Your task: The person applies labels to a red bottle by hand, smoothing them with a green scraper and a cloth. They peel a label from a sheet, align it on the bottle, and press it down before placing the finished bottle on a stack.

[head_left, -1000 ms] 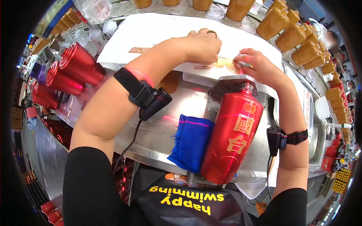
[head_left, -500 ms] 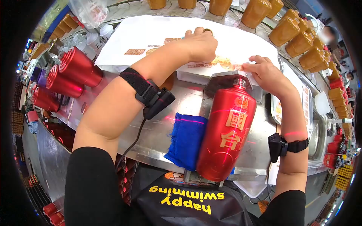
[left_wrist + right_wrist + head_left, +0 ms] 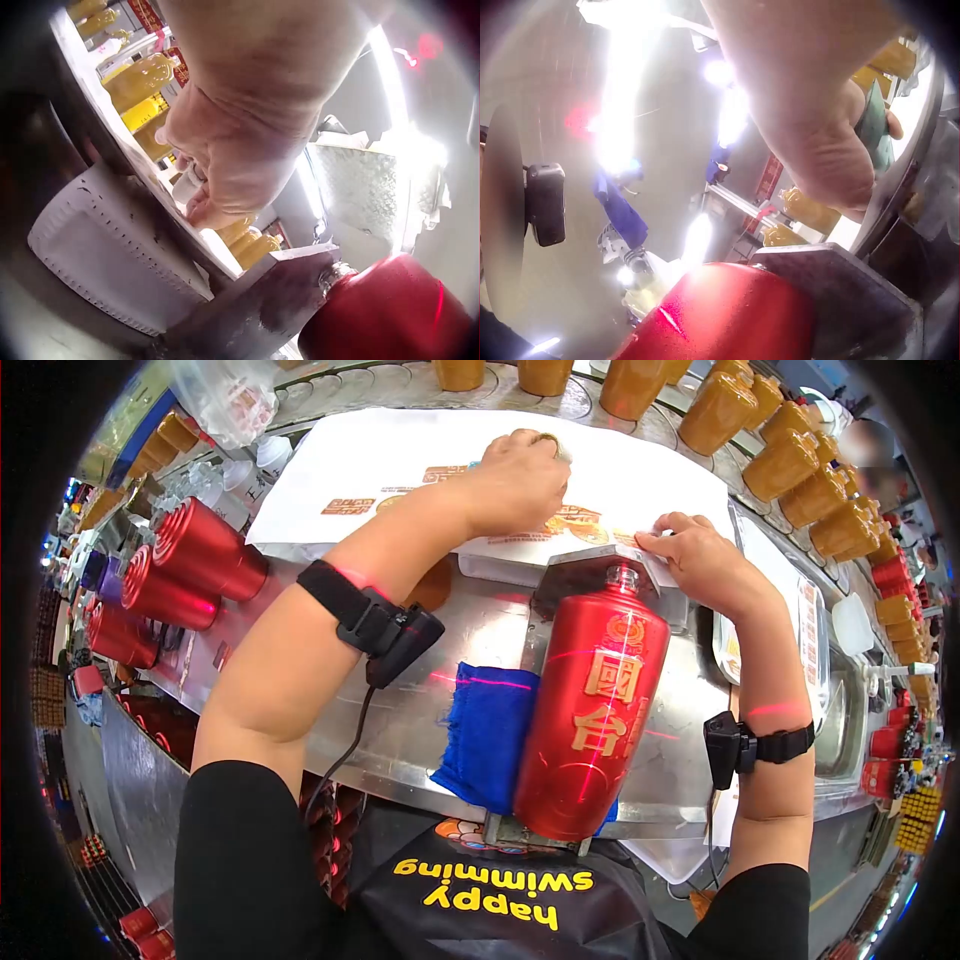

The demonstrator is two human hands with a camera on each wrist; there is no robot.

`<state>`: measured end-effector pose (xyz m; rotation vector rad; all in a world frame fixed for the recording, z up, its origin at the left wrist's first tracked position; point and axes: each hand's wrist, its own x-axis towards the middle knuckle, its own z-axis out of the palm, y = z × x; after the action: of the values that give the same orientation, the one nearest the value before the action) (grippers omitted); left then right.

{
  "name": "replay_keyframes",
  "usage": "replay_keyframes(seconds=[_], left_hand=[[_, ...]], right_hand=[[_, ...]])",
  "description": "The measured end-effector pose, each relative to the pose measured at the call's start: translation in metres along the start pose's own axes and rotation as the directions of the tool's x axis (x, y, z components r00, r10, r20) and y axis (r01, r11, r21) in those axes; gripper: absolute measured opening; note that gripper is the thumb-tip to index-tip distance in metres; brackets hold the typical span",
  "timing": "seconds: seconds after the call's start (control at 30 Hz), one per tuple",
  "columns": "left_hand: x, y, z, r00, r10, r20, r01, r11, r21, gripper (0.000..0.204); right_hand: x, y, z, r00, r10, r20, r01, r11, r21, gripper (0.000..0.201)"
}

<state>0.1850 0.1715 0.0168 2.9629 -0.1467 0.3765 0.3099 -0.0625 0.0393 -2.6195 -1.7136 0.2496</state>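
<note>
My left hand (image 3: 515,485) is bent down over a white sheet (image 3: 340,455) with brown and gold printed motifs (image 3: 578,522); in the left wrist view its curled fingers grip a small white piece (image 3: 182,191). At the sheet's near right edge, my right hand (image 3: 705,565) rests its thumb beside the motifs. A flat teal piece (image 3: 874,131) lies between its palm and fingers in the right wrist view. Near both hands, a red bottle (image 3: 595,710) with gold characters lies with its neck at a grey metal block (image 3: 575,585).
A blue cloth (image 3: 485,730) lies left of the bottle on the metal worktop (image 3: 400,760). Several red containers (image 3: 205,550) stand at the left. Brown bottles (image 3: 715,410) line the far and right sides. A clear plastic tray (image 3: 815,650) sits beyond my right forearm.
My right hand has drawn away to the right from the gold motif, and its thumb has come down at the sheet edge. The whole head view has shifted slightly.
</note>
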Motion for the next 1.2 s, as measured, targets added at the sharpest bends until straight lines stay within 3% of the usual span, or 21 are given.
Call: replay_keyframes(seconds=[0.1, 0.2, 0.3, 0.4, 0.5, 0.6, 0.7, 0.73, 0.8, 0.93, 1.03, 1.17, 1.2], left_hand=[[-0.007, -0.006, -0.005, 0.997, 0.018, -0.076, -0.028, 0.990, -0.135, 0.012], [-0.015, -0.011, -0.013, 0.998, 0.022, -0.064, -0.038, 0.966, -0.258, 0.015], [-0.021, -0.017, -0.013, 0.990, 0.027, -0.139, -0.068, 0.952, -0.297, 0.017], [-0.022, -0.018, -0.013, 0.984, 0.039, -0.172, -0.095, 0.940, -0.329, 0.018], [-0.025, -0.018, -0.022, 0.982, 0.048, -0.183, -0.105, 0.943, -0.317, 0.020], [-0.034, -0.021, -0.036, 0.997, -0.076, 0.001, 0.057, 0.739, -0.672, 0.022], [-0.049, -0.020, -0.051, 0.990, -0.106, 0.088, 0.133, 0.568, -0.813, 0.023], [-0.051, -0.023, -0.054, 0.991, -0.090, 0.100, 0.135, 0.592, -0.794, 0.023], [-0.057, -0.029, -0.059, 0.991, -0.062, 0.122, 0.133, 0.639, -0.758, 0.022], [-0.070, -0.029, -0.075, 0.947, -0.157, 0.281, 0.316, 0.627, -0.713, 0.019], [-0.075, -0.029, -0.077, 0.945, -0.151, 0.289, 0.326, 0.453, -0.829, 0.019], [-0.060, -0.042, -0.087, 0.962, -0.097, 0.255, 0.267, 0.524, -0.808, 0.021], [-0.049, -0.048, -0.087, 0.956, -0.131, 0.262, 0.287, 0.601, -0.746, 0.021]], right_hand=[[0.000, 0.002, 0.000, 1.000, -0.011, -0.004, 0.011, 1.000, 0.006, 0.037], [0.005, 0.008, 0.000, 0.999, -0.031, 0.034, 0.032, 0.999, -0.030, 0.034], [0.016, 0.006, -0.005, 0.944, -0.187, -0.271, 0.237, 0.957, 0.165, 0.040], [0.039, -0.015, -0.024, 0.959, -0.141, -0.246, 0.239, 0.869, 0.432, 0.052], [0.059, -0.033, -0.030, 0.954, -0.198, -0.225, 0.283, 0.843, 0.457, 0.029], [0.065, -0.048, -0.044, 0.902, -0.313, -0.296, 0.416, 0.812, 0.409, 0.018], [0.065, -0.058, -0.067, 0.863, -0.387, -0.326, 0.479, 0.833, 0.278, 0.019], [0.068, -0.058, -0.072, 0.850, -0.408, -0.333, 0.498, 0.829, 0.254, 0.019], [0.067, -0.058, -0.077, 0.879, -0.333, -0.340, 0.440, 0.842, 0.312, 0.019], [0.060, -0.053, -0.086, 0.907, -0.258, -0.333, 0.379, 0.845, 0.377, 0.021], [0.053, -0.042, -0.085, 0.930, -0.136, -0.342, 0.297, 0.825, 0.481, 0.022], [0.040, -0.017, -0.088, 0.962, 0.056, -0.266, 0.123, 0.784, 0.609, 0.026], [0.039, -0.009, -0.087, 0.959, 0.124, -0.253, 0.059, 0.789, 0.611, 0.026]])
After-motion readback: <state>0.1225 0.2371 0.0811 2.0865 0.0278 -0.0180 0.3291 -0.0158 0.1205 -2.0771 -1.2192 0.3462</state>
